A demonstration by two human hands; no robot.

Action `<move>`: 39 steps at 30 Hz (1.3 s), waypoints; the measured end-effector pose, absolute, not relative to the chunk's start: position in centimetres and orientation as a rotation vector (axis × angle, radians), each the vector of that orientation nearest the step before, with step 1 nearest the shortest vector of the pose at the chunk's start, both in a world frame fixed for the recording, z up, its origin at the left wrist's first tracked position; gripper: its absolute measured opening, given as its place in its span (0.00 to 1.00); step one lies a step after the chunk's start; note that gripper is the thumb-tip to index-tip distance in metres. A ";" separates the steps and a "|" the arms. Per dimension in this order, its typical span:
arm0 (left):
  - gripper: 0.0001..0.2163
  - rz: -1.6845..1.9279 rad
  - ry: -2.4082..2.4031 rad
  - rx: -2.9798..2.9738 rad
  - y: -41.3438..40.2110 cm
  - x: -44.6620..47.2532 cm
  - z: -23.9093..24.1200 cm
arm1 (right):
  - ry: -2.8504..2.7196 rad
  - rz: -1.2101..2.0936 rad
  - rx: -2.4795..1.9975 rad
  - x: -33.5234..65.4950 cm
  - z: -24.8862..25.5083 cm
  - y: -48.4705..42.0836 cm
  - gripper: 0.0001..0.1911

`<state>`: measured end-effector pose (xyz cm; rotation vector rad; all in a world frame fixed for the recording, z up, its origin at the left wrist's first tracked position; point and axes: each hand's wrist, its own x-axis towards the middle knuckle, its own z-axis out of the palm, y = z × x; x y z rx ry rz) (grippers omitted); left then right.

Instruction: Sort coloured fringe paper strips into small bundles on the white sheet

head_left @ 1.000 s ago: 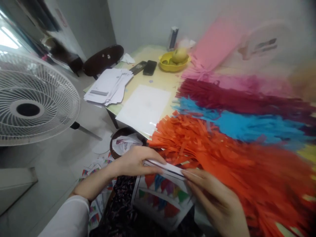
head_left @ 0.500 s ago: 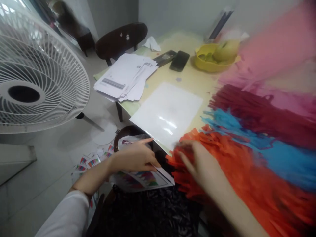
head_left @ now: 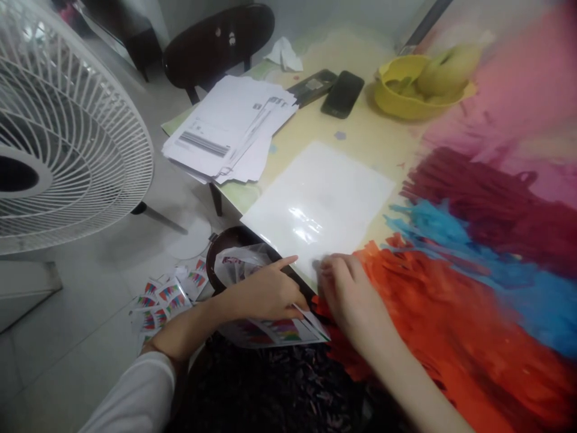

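Observation:
My left hand (head_left: 270,294) grips a sheet printed with coloured pictures (head_left: 288,332) between thumb and curled fingers, just below the table edge. Its index finger stretches toward a glossy white sheet (head_left: 338,192) lying flat on the table. At that sheet's near corner, my right hand (head_left: 354,294) has its fingers pressed together; what is in them, if anything, is hidden. Orange fringed paper (head_left: 424,313) spreads beside and under the right wrist. Behind it lie blue fringed paper (head_left: 439,222) and dark red fringed paper (head_left: 473,189).
A large fan (head_left: 81,138) stands at left. On the table are a paper stack (head_left: 225,120), a phone (head_left: 343,94) and a yellow bowl (head_left: 396,102) of fruit. More printed pieces (head_left: 169,294) and a clear plastic bag (head_left: 238,261) are below, left of the table. A dark chair (head_left: 216,45) stands behind.
My right hand has moved from the orange fringe to the glossy sheet's near corner, its fingers drawn together. The left hand keeps the printed sheet, and the view has shifted slightly.

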<state>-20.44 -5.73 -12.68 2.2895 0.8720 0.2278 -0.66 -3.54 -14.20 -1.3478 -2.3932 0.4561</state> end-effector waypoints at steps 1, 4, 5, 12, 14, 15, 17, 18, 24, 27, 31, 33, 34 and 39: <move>0.08 0.236 0.871 2.297 -5.7 -20.4 -12.8 | -2.391 0.466 -1.349 -0.7 -14.1 -3.5 0.08; 0.08 0.245 0.878 2.309 -5.8 -20.3 -13.1 | -2.397 0.472 -1.333 -0.9 -13.9 -3.6 0.09; 0.08 0.243 0.887 2.309 -5.8 -20.3 -13.1 | -2.406 0.464 -1.329 -0.9 -13.9 -3.6 0.09; 0.07 0.259 0.932 2.242 -5.8 -20.1 -12.4 | -2.480 0.496 -1.311 -0.8 -13.6 -3.3 0.11; 0.07 0.269 0.945 2.217 -5.8 -20.0 -12.3 | -2.495 0.528 -1.329 -0.7 -13.6 -3.1 0.12; 0.07 0.267 0.950 2.206 -5.8 -20.0 -12.3 | -2.494 0.537 -1.334 -0.7 -13.6 -3.0 0.12; 0.07 0.259 0.959 2.192 -5.8 -19.9 -12.3 | -2.478 0.536 -1.319 -0.7 -13.6 -3.0 0.12; 0.07 0.259 0.964 2.188 -5.8 -19.8 -12.3 | -2.478 0.529 -1.303 -0.7 -13.6 -3.0 0.12; 0.07 0.207 1.000 2.193 -5.9 -19.6 -12.1 | -2.550 0.505 -1.284 -0.7 -13.6 -3.0 0.14; 0.07 0.196 1.013 2.199 -5.9 -19.5 -12.0 | -2.532 0.503 -1.260 -0.7 -13.7 -2.8 0.13; 0.07 0.213 1.025 2.222 -6.0 -19.4 -12.1 | -2.522 0.505 -1.234 -0.6 -14.1 -2.5 0.13; 0.07 0.217 1.034 2.222 -6.0 -19.4 -12.2 | -2.541 0.524 -1.193 -0.4 -14.4 -2.4 0.12; 0.07 0.212 1.031 2.225 -6.1 -19.4 -12.2 | -2.554 0.526 -1.168 -0.3 -14.5 -2.4 0.12; 0.07 0.172 1.032 2.274 -6.1 -19.4 -12.1 | -2.447 0.578 -1.219 0.1 -14.0 -2.3 0.09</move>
